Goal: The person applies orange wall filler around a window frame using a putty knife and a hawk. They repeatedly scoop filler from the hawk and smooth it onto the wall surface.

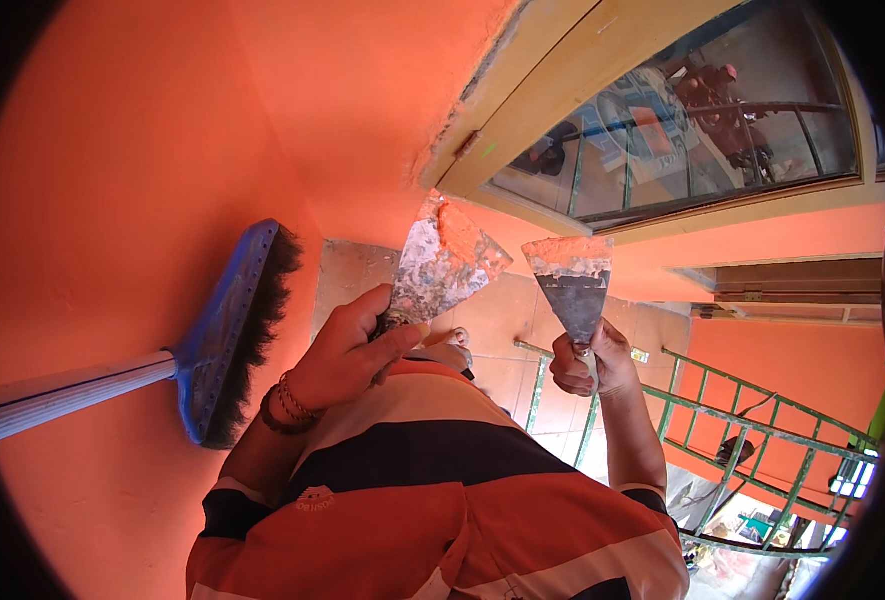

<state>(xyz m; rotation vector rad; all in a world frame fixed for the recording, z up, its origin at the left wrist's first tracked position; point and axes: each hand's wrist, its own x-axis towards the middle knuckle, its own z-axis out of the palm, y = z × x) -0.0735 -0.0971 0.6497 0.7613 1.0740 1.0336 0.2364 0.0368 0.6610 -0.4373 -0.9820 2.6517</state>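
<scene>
My left hand (357, 345) grips a wide putty knife (424, 262), its mottled blade smeared with orange and whitish paste, held up in front of my body. A short way to the right, my right hand (592, 360) is closed round the handle of a second putty knife (569, 295), whose grey blade carries a band of orange paste along its top edge. The two blades are apart, below a chipped corner of the orange wall (362, 100) beside a beige window frame (522, 110).
A blue broom (224, 335) leans against the wall at left. Green metal ladders (757, 423) stand at lower right. A glazed window (672, 135) is above right, with a ledge (782, 281) below it. Tiled floor (347, 277) shows beneath, with assorted items (737, 530) at bottom right.
</scene>
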